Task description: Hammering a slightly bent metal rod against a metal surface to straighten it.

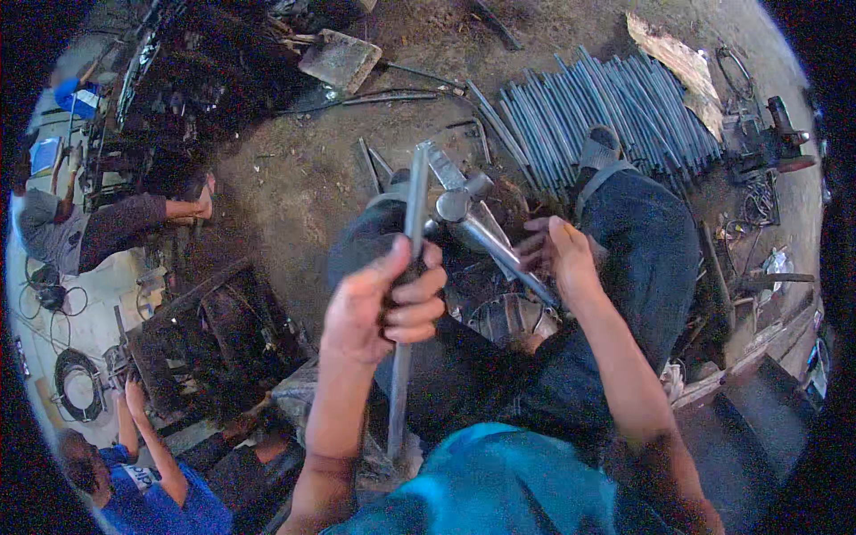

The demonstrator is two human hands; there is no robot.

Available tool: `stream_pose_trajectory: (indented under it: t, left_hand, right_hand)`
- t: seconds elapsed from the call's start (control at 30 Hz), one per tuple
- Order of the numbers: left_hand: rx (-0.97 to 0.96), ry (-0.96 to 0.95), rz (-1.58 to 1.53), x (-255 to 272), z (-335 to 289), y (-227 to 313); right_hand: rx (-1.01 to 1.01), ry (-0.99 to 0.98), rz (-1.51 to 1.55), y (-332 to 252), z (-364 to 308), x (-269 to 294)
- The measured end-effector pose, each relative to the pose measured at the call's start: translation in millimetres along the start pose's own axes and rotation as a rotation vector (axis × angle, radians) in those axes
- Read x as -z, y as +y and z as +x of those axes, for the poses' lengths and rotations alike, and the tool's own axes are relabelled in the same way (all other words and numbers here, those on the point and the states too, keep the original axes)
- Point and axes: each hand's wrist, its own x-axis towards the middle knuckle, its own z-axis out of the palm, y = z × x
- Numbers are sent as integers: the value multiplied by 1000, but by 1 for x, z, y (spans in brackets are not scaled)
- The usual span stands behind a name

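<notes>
In my left hand (383, 303) is a long grey metal rod (416, 192), held nearly upright with the fingers wrapped round its middle. The rod's lower end passes down beside my left thigh. My right hand (563, 257) has its fingers apart, close to the handle of a hammer (499, 250); whether they touch it I cannot tell. The hammer's rounded metal head lies between my knees, just right of the rod. Behind the head, a short metal piece (444, 167) slants away. What carries the hammer is partly hidden.
Many grey rods (606, 116) lie in a row on the dirt floor beyond my right foot. A shovel (341, 61) lies at the far left, a machine (785, 138) stands far right. One person (156, 486) works lower left, another (62, 227) sits further left.
</notes>
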Motion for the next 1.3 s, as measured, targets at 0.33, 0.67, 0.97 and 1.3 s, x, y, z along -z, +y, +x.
stream_pose_trajectory:
  t: [0.33,0.67,0.97,1.3]
  left_hand:
    - [-49,459,202,84,27,-118]
    - [-133,598,420,109,35,-128]
    - [-172,523,450,116,36,-130]
    - [-121,591,509,117,34,-125]
  right_hand:
    - [52,-100,-60,26,23,1]
    - [-126,-716,720,-8,0,-7]
    - [-185,-635,641,6,4,-7]
    - [-257,-629,668,1,3,-8]
